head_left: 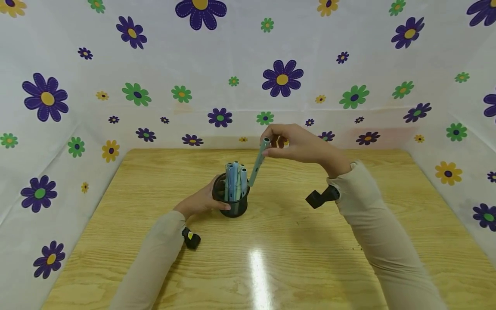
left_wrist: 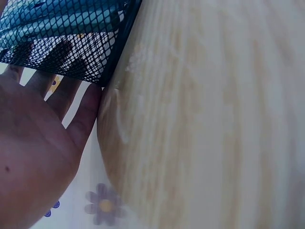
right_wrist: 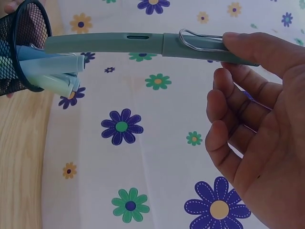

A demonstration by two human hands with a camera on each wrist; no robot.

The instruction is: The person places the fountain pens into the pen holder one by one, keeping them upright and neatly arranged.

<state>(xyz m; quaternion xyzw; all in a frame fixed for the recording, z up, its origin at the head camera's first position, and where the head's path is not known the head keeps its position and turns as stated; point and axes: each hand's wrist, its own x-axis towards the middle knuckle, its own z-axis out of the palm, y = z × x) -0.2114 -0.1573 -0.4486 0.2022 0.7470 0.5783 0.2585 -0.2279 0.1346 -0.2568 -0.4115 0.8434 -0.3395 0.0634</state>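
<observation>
A black mesh pen cup point(head_left: 237, 209) stands on the table, holding several blue and pale green pens point(head_left: 233, 183). My left hand point(head_left: 201, 199) grips the cup from its left side, thumb across the front; in the left wrist view, fingers point(left_wrist: 62, 98) reach behind the mesh point(left_wrist: 90, 59). Above and to the right of the cup, my right hand point(head_left: 296, 144) pinches a green pen point(head_left: 257, 165) near its capped end. The right wrist view shows a wire clip on the cap point(right_wrist: 205, 45) under the thumb. The pen slants down, its lower end beside the cup's rim.
The wooden table point(head_left: 310, 241) runs back to a white cloth backdrop point(head_left: 232, 51) printed with flowers, which also rises on both sides. A black camera is worn on each wrist. Small dark specks lie near the right forearm.
</observation>
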